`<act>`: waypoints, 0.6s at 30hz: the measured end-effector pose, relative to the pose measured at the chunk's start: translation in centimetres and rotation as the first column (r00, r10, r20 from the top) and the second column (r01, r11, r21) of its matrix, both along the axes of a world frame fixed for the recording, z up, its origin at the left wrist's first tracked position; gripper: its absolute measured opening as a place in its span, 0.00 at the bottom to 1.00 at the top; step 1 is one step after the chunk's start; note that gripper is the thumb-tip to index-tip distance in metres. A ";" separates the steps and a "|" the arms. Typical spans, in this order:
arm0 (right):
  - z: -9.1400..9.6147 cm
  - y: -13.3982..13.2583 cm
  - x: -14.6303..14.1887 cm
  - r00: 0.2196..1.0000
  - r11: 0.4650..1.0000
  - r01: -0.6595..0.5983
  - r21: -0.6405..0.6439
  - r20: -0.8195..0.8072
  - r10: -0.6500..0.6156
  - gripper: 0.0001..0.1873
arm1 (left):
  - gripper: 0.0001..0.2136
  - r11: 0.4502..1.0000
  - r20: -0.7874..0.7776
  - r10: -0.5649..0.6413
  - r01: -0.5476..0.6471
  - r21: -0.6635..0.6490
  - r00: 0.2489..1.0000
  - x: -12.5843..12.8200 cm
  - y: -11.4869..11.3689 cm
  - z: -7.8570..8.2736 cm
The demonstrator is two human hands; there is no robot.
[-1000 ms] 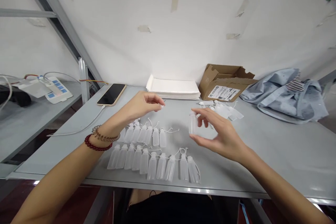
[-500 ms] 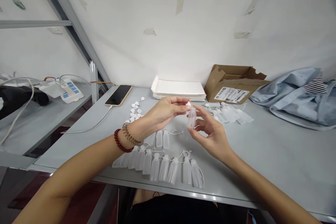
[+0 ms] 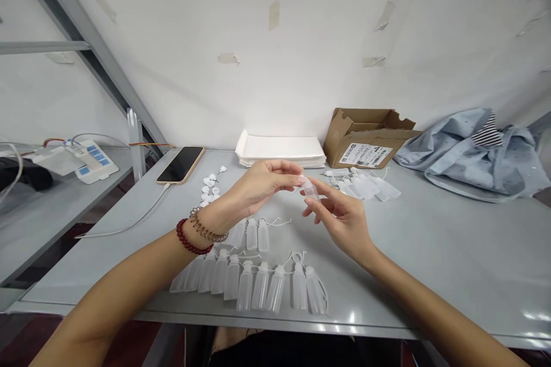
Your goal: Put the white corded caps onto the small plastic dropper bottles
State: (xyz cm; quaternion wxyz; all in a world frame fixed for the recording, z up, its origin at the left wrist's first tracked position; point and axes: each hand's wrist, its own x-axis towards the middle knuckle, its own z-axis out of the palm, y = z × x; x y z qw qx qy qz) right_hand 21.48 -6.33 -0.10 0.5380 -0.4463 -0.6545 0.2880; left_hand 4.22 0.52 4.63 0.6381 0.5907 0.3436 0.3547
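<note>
A small translucent squeeze bottle [image 3: 310,190] is held tilted in the fingers of my right hand [image 3: 344,218]. My left hand [image 3: 267,183] pinches at the bottle's top, its fingers closed around the white needle-tip cap, which they largely hide. How far the cap sits on the neck I cannot tell. Below my hands, a row of similar bottles [image 3: 260,287] lies near the table's front edge, with thin strap-like pieces at their necks. A few more bottles [image 3: 262,235] lie behind that row. Loose white caps [image 3: 209,182] are scattered beyond my left wrist.
More bottles [image 3: 365,184] lie in a pile in front of an open cardboard box [image 3: 365,140]. A stack of white paper-like sheets [image 3: 282,149] is against the wall. On the left, a phone [image 3: 181,165] is plugged into a cable. Blue-grey fabric [image 3: 456,155] lies at the right.
The bottle, more upright before, now leans to the left, and my left fingers cover more of the cap at its top. The view has shifted slightly to the right.
</note>
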 end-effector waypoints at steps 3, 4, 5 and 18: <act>0.1 0.0 0.1 0.999 1.000 0.003 0.005 0.043 -0.003 0.18 | 0.11 0.993 -0.117 -0.005 0.019 0.118 0.993 -0.4 0.3 0.3; 0.1 0.1 0.1 0.998 1.000 0.000 0.011 0.060 -0.001 0.17 | 0.10 0.987 -0.154 -0.016 0.040 0.153 0.988 -0.5 0.3 0.4; 0.0 0.1 0.2 0.997 1.000 -0.001 0.018 0.082 -0.001 0.16 | 0.10 0.981 -0.189 -0.031 0.066 0.183 0.981 -0.6 0.4 0.6; 0.7 0.8 0.3 0.909 0.825 -0.379 -0.420 -0.334 0.249 0.19 | 0.04 0.791 -0.393 -0.097 0.310 0.528 0.914 -1.4 0.9 1.2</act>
